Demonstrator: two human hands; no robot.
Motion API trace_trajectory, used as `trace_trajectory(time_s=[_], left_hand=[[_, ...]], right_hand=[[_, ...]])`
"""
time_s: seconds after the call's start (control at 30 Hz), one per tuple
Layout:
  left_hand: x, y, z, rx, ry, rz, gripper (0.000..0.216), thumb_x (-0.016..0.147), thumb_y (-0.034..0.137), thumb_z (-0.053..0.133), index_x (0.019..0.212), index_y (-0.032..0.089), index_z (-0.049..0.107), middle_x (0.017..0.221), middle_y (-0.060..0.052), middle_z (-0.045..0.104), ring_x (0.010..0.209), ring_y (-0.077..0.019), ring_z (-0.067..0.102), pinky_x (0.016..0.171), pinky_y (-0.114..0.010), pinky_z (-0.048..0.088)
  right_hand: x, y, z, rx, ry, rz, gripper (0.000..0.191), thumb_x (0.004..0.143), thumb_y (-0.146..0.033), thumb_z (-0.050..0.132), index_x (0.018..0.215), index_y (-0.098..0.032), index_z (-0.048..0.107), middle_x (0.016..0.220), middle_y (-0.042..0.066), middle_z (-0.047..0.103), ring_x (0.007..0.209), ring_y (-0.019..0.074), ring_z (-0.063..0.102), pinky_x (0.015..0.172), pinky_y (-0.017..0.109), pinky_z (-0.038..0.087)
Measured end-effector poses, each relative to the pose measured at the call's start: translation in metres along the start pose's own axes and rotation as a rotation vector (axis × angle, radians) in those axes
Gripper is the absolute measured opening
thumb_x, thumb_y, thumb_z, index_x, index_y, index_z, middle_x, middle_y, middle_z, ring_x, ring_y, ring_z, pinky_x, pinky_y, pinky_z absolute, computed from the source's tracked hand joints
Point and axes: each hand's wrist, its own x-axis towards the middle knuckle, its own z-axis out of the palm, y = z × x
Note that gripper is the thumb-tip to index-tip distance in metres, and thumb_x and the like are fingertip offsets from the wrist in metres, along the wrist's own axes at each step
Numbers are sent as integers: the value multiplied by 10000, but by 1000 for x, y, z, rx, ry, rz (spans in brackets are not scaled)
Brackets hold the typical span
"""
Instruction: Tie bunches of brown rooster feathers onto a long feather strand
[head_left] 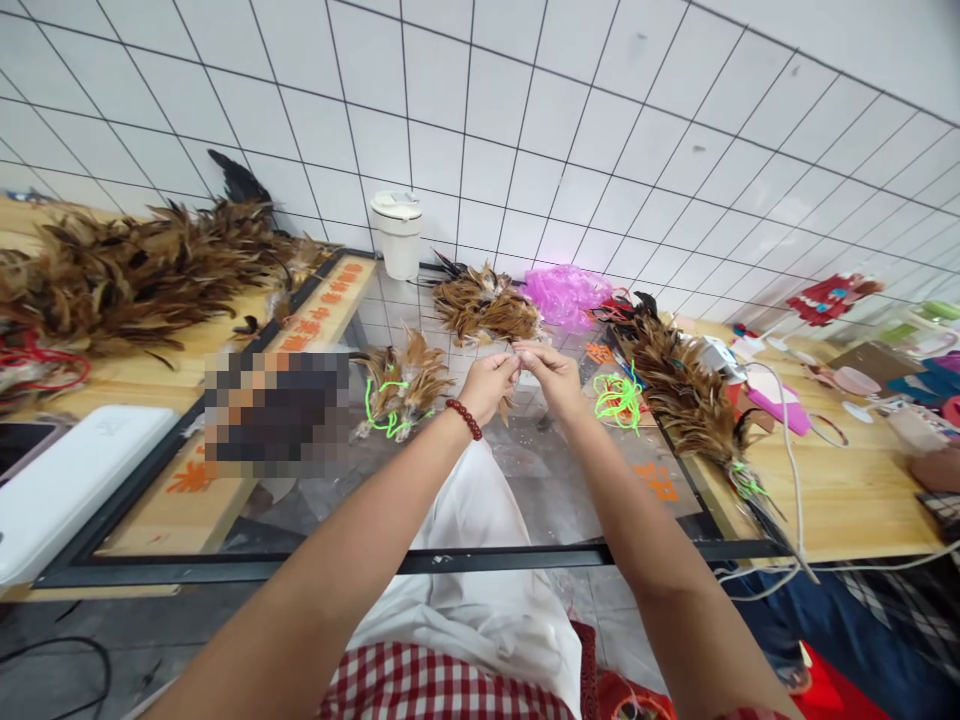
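My left hand [491,385] and my right hand [551,372] meet over a glass table top [525,480], fingertips pinched together on a small brown feather piece [508,405] that hangs just below them. A red bead bracelet [465,418] circles my left wrist. Behind the hands lies a heap of brown feathers [484,305]. To the left sits a feather bundle [405,385] tangled with neon green cord. A loose coil of green cord [619,398] lies to the right of my right hand.
A white lidded cup [397,232] stands by the tiled wall, with a pink plastic bag [566,295] next to it. Large feather piles lie far left [127,270] and along the right wooden table [679,390]. A white device [67,480], cables and a blurred patch are around.
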Motion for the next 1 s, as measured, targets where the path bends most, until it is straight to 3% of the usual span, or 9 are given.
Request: trace_trajectory(time_s=[0.13,0.23,0.37,0.53,0.67,0.83,1.0], left_hand=[[-2,-1,0,28,-47,-41,257,754,299,701,619,117,578,519,35,454,413,-23,323,408,-169,215],[0,-1,0,64,23,3,190,770,312,686,763,123,661,622,4,579,482,-45,433,474,-179,324],[4,-1,-2,9,84,68,224,755,348,701,793,127,685,793,-48,686,734,-100,612,714,-213,454],[2,2,-5,30,-80,-58,267,708,359,741,694,107,655,658,-36,642,585,-84,577,598,-204,452],[-1,3,-5,53,-45,-118,235,719,301,736,655,107,619,531,10,545,473,-69,527,494,-186,413],[4,2,-6,-38,146,-52,202,806,268,648,689,116,587,503,47,483,434,-52,497,453,-167,388],[9,1,-8,-121,224,-19,214,795,288,670,706,123,565,504,61,471,447,-49,499,481,-170,425]], right_hand=[[3,2,-1,127,80,127,309,703,-514,708,671,-214,643,786,27,667,785,170,605,795,333,489],[7,3,-9,193,166,249,378,683,-580,676,694,-211,599,716,12,616,631,133,524,667,295,469],[9,2,-17,166,84,209,378,673,-573,690,658,-211,582,834,41,632,783,171,569,731,319,474],[5,4,-7,77,-24,170,369,708,-555,682,621,-205,602,956,57,639,924,196,586,783,328,479],[5,14,-9,22,26,129,265,773,-458,640,697,-204,644,927,46,664,978,199,596,890,353,459],[7,32,-32,-448,174,123,284,832,-295,516,1034,-184,681,1099,111,673,1070,251,577,994,446,402],[0,40,-31,-835,-15,161,419,808,-222,536,1217,-195,627,1327,129,579,1204,315,488,1023,526,338]])
